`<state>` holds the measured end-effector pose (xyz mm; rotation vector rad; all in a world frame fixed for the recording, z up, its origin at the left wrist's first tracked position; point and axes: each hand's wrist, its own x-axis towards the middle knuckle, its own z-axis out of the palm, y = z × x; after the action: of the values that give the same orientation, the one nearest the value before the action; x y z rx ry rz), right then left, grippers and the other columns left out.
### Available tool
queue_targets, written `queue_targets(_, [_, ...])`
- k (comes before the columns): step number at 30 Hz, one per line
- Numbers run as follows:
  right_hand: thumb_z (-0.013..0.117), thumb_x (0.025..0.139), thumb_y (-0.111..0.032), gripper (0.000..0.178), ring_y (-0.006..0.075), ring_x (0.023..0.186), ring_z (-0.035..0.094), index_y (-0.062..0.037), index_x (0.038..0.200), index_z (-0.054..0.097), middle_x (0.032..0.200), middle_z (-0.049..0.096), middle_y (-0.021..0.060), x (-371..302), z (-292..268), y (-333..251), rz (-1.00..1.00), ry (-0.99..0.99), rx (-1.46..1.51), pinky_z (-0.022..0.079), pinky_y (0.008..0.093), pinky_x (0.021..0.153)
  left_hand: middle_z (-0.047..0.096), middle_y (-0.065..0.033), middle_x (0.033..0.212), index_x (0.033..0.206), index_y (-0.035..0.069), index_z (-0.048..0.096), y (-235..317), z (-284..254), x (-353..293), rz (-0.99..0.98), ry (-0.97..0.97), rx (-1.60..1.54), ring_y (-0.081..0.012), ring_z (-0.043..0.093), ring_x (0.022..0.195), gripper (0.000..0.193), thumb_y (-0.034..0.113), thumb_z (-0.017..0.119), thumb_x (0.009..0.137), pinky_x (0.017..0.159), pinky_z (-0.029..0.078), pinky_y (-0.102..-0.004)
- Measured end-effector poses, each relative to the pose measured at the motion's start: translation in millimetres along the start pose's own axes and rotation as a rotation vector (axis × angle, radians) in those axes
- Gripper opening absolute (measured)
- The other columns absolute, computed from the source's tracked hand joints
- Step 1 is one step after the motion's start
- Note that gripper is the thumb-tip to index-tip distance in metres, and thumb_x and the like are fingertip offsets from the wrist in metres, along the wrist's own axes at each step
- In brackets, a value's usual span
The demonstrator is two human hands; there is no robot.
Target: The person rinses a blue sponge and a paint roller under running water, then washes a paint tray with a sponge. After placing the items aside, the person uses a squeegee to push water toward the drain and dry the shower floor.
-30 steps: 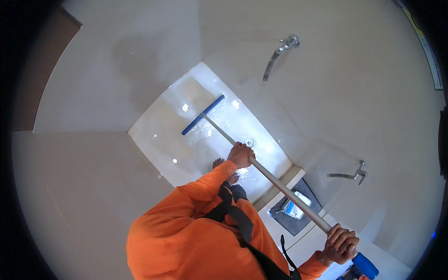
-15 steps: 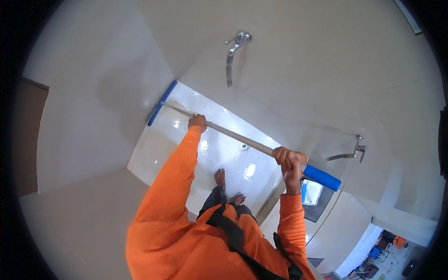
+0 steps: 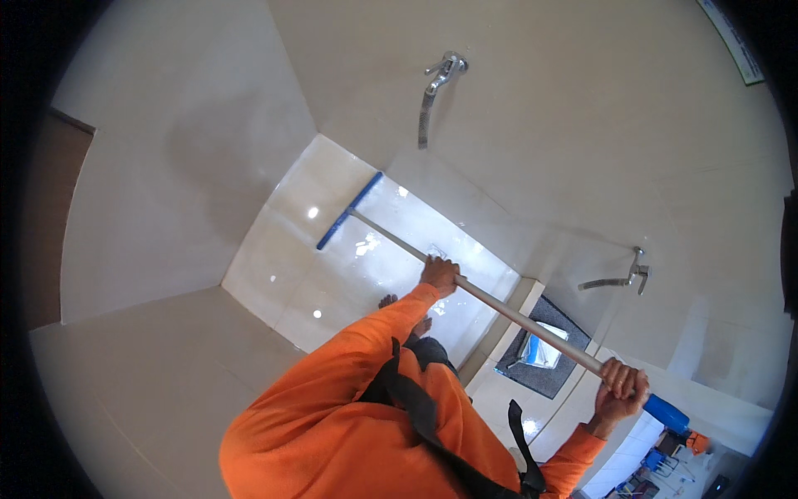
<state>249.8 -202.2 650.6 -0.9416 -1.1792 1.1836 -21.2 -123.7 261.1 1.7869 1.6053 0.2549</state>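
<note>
While I stand over the wet floor (image 3: 283, 274), pale glossy tile fills the middle of the frame, walls rising all round it. My orange sleeves come up from the lower edge, dark straps across my chest. Across the centre runs the floor squeegee (image 3: 499, 303): its blue blade (image 3: 349, 210) sits flat on the shining tile at upper centre-left, the long pale pole slanting down to the lower right, ending in a blue grip.

My left hand (image 3: 439, 273) is wrapped round the pole mid-length, fingers closed over it. My right hand (image 3: 619, 389) is fisted round the top, just short of that blue grip. Both bare, both clamped.

I judge the thing light and stiff, long enough to lever against me, and the wet could make the pole slick, so a wide two-handed hold like this one suits it. The floor looks slippery under my bare feet.

Smaller now: a chrome tap (image 3: 440, 79) at top centre, a second tap (image 3: 619, 279) at right. A dark recess (image 3: 553, 345) below my pole holds a blue-and-white packet (image 3: 544, 349). A thin green-edged sign (image 3: 731, 37) slants in the upper right corner.
</note>
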Motion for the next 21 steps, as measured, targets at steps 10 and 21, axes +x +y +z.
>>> queue_targets(10, [0.049,0.096,-0.032,0.044,0.009,0.04,0.025,-0.019,0.057,0.035,0.043,0.03,-0.0051,13,-26,-30,-0.123,-0.202,0.27,0.034,0.0294,0.052,0.07,-0.0105,0.079,0.075,0.012,0.072,7,-5,-70,0.027,0.39,-0.155,-0.0321,0.065,0.083,0.027,0.035,0.066,0.088,0.08,0.044,-0.045])
queue_targets(21, [0.051,0.093,-0.025,0.045,0.0222,0.052,0.038,-0.0059,0.055,0.036,0.054,0.04,0.0065,-46,95,144,0.19,-0.471,0.004,0.04,0.0406,0.06,0.057,-0.0079,0.128,0.113,0.02,0.066,-213,-4,-158,-0.725,-0.03,0.106,-0.0325,0.044,0.131,0.039,0.041,0.071,0.08,0.11,0.032,-0.0572])
